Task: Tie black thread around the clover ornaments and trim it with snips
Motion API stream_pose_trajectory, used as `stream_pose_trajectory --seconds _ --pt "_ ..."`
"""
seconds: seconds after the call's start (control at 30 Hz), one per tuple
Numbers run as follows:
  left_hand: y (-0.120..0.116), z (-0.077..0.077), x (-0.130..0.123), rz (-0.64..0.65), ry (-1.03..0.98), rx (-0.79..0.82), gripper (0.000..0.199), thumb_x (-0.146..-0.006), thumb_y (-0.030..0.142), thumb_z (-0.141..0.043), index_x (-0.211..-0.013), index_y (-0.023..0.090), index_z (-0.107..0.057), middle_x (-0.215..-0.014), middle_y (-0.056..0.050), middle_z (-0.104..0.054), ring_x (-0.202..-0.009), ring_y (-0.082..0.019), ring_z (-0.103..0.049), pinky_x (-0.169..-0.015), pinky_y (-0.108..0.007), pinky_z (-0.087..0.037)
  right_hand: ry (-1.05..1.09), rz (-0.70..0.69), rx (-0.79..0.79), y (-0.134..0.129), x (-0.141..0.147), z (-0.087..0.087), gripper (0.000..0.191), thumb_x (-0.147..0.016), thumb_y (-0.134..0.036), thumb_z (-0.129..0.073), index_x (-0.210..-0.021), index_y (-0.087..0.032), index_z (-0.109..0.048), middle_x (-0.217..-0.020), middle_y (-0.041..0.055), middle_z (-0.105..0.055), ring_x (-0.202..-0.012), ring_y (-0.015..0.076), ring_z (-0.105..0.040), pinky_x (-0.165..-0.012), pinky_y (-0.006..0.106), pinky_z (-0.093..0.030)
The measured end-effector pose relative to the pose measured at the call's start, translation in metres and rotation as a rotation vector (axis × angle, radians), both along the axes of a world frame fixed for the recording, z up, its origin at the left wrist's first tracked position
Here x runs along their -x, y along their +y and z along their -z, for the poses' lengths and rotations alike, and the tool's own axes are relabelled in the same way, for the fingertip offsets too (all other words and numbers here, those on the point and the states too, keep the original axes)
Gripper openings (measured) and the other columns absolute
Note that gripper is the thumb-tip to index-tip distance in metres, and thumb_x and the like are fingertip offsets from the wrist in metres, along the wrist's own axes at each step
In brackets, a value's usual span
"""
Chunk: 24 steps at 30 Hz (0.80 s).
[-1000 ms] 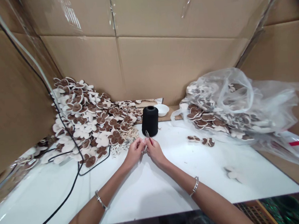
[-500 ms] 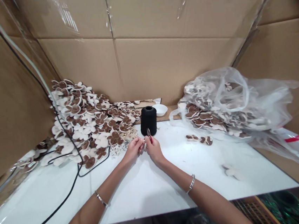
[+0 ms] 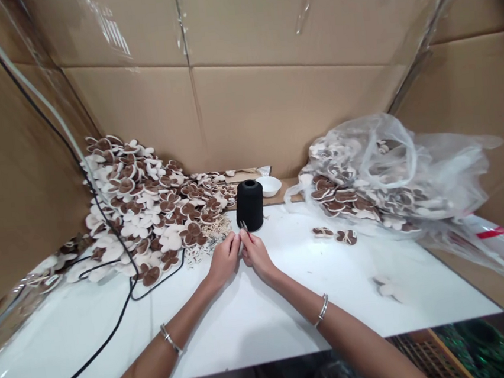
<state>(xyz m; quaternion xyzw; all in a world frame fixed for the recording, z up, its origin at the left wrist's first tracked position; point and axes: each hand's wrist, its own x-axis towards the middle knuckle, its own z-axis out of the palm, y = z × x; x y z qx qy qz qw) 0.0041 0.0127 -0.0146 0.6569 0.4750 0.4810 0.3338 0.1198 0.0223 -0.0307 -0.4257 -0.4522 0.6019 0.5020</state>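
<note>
Right hand [image 3: 256,255] pinching tweezers [image 3: 246,230], tips up, right by the black thread cone [image 3: 250,205]; left hand [image 3: 225,260] curled in close, hold unclear, hidden by fingers; wrists angled together for steadiness, brown-and-white cutouts [image 3: 147,214] heaped within reach on the bench [image 3: 247,326]

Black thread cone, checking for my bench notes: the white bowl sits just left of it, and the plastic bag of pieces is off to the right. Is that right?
Not quite: the head view shows the white bowl just right of the black thread cone, not left. The plastic bag of pieces is off to the right, as you said.
</note>
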Motion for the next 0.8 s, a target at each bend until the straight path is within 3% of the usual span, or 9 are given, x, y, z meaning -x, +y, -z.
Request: stream_pose_trajectory --seconds 0.13,0.33,0.57,0.8 --pt "0.003 0.005 0.003 -0.024 0.029 0.014 0.029 -0.092 0.039 -0.046 -0.069 0.020 -0.052 -0.059 0.003 -0.049 -0.056 -0.015 -0.044 -0.057 -0.025 -0.030 0.097 -0.043 0.022 0.002 0.001 -0.001 0.045 -0.076 -0.061 -0.062 -0.067 -0.022 -0.041 -0.041 -0.0114 -0.032 -0.031 0.0046 -0.024 -0.032 0.020 -0.017" --pt "0.009 0.012 0.005 0.025 -0.146 0.180 0.038 -0.088 0.050 -0.048 -0.068 0.019 -0.049 -0.055 0.006 -0.041 -0.049 -0.011 -0.038 -0.049 -0.022 -0.029 0.137 -0.104 0.065 0.007 -0.002 -0.003 0.044 -0.071 -0.055 -0.067 -0.060 -0.020 -0.042 -0.039 -0.0094 -0.039 -0.027 0.0037 -0.027 -0.028 0.019 -0.016" --pt "0.009 0.004 0.002 0.115 -0.331 0.279 0.043 -0.081 0.055 -0.056 -0.060 0.019 -0.045 -0.046 0.007 -0.037 -0.042 -0.008 -0.033 -0.045 -0.021 -0.027 0.170 -0.169 0.174 0.007 -0.007 -0.008 0.043 -0.069 -0.050 -0.069 -0.054 -0.020 -0.042 -0.035 -0.0094 -0.037 -0.026 0.0033 -0.025 -0.029 0.019 -0.013" --pt "0.009 -0.001 0.006 0.159 -0.267 0.232 0.042 -0.084 0.052 -0.056 -0.059 0.018 -0.048 -0.048 0.004 -0.044 -0.046 -0.010 -0.040 -0.049 -0.022 -0.032 0.146 -0.179 0.222 0.003 -0.008 -0.014 0.051 -0.072 -0.064 -0.064 -0.059 -0.019 -0.045 -0.036 -0.0125 -0.026 -0.029 0.0026 -0.018 -0.030 0.018 -0.009"
